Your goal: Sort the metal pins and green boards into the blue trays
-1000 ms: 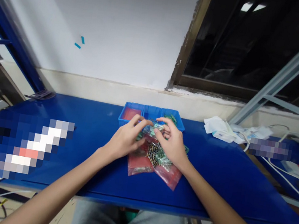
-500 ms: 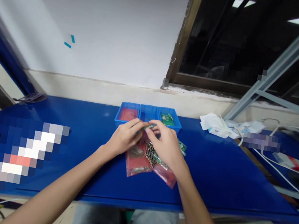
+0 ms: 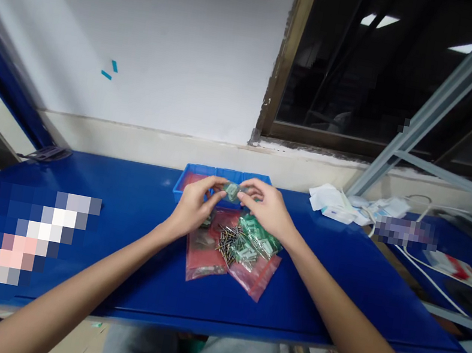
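Head view has the left hand [image 3: 193,202] and right hand [image 3: 270,210] pinching one packet [image 3: 232,190], fingertips nearly closed, by the tray [image 3: 178,184], with loose screws [image 3: 227,246] on pink bags [image 3: 203,261] nearer the person.

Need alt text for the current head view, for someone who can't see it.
Two bare hands, left and right, pinch a small greenish packet above pink bags and loose screws on a blue table.
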Tool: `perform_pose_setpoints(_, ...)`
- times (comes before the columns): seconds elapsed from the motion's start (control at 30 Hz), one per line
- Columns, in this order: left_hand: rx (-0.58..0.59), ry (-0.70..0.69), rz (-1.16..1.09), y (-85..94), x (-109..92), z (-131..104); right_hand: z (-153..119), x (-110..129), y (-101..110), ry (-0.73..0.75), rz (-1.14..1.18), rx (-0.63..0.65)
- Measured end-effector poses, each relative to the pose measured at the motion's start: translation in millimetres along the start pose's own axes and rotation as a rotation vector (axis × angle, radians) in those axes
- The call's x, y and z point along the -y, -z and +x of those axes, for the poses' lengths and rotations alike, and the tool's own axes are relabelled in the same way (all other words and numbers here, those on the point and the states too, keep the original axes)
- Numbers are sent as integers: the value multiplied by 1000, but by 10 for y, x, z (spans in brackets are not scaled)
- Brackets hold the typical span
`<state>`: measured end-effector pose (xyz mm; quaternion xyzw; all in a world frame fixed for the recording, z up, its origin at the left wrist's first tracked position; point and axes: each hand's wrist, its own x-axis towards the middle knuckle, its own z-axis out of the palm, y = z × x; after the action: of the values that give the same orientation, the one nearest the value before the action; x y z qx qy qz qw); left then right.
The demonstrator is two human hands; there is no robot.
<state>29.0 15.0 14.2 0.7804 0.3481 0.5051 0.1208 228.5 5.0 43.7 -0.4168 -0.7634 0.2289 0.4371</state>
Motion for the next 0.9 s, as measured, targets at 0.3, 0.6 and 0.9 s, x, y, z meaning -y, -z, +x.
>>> perform_pose_setpoints(0.3, 67, 40, -177, -236, 15, 367, 68, -380, 224, -103, 93, -157)
perform_pose_setpoints(0.6, 162, -70, 54, 35, 109, 153, 328, -854, 504, -286, -292, -205)
perform_pose_setpoints(0.9, 209, -161, 165, 105, 189, -48, 185, -924, 261, -57, -834, -131)
